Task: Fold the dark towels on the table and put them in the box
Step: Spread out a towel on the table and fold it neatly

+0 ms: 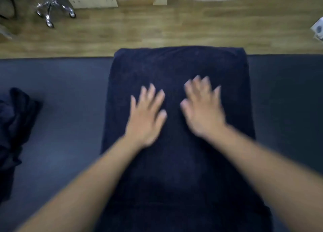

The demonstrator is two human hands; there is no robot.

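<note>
A dark grey bench (70,126) carries a flat dark towel (178,65) mid-frame and crumpled dark cloth (15,119) at left edge.

Your bare forearms reach forward side by side, your left hand (146,116) lying palm down with fingers spread and straight, your right hand (202,107) just beside it, palm down, fingers splayed and blurred.
</note>
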